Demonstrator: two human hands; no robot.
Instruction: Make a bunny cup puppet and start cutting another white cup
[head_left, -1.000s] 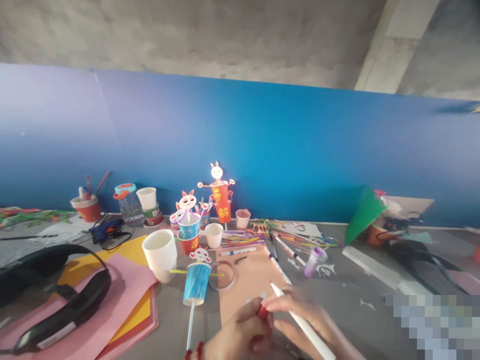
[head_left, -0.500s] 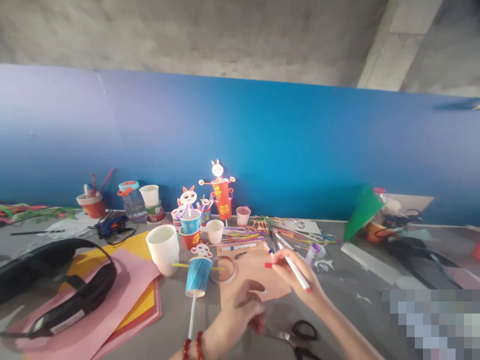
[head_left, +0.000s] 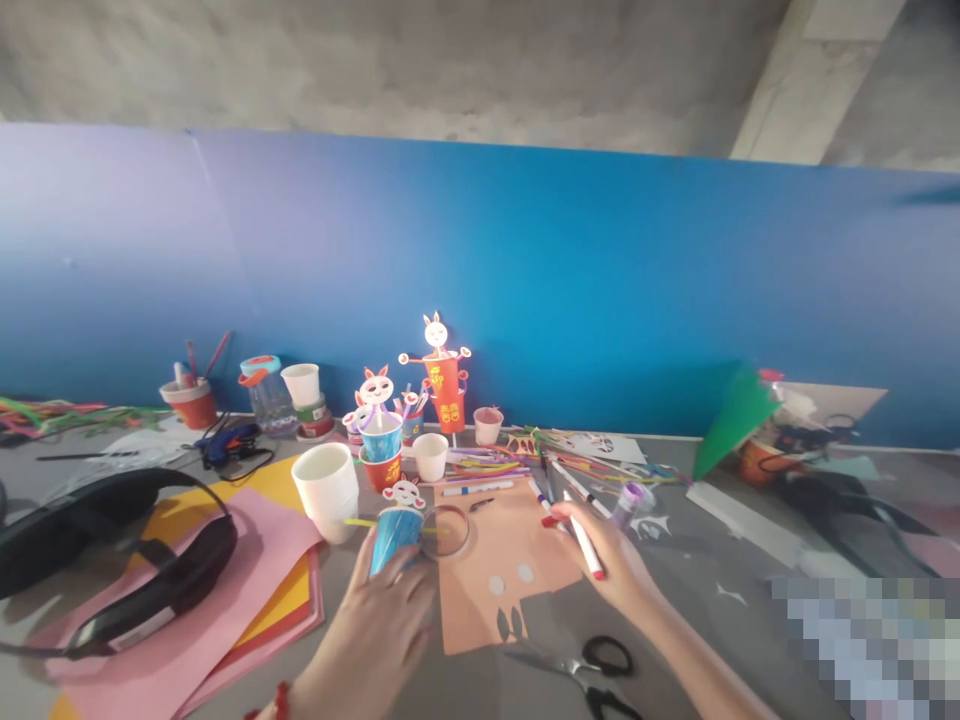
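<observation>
My left hand (head_left: 390,610) reaches over the blue paper cup (head_left: 396,533), thumb on one side and fingers curled round the other. A white animal-face cutout (head_left: 403,493) sticks up from the cup's far end, and a yellow stick (head_left: 361,522) pokes out at its left. In my right hand (head_left: 611,555) is a white marker (head_left: 583,545) with a red end, pinched between the fingers. A small red piece (head_left: 553,521), perhaps the cap, shows at the fingertips. Two pale discs (head_left: 496,585) and two grey leaf-shaped pieces (head_left: 510,625) lie between the hands.
Orange paper (head_left: 465,620) lies mid-table, with a tape roll (head_left: 446,531) on its left edge. Scissors (head_left: 574,664) rest in front. White cups (head_left: 328,490), a headset (head_left: 187,565) and pink paper (head_left: 262,540) are at left. Cup figures (head_left: 448,390) stand by the blue wall.
My left hand has moved left from over the orange paper onto the blue cup. The discs and leaf-shaped pieces have come into view. My right hand still holds the marker.
</observation>
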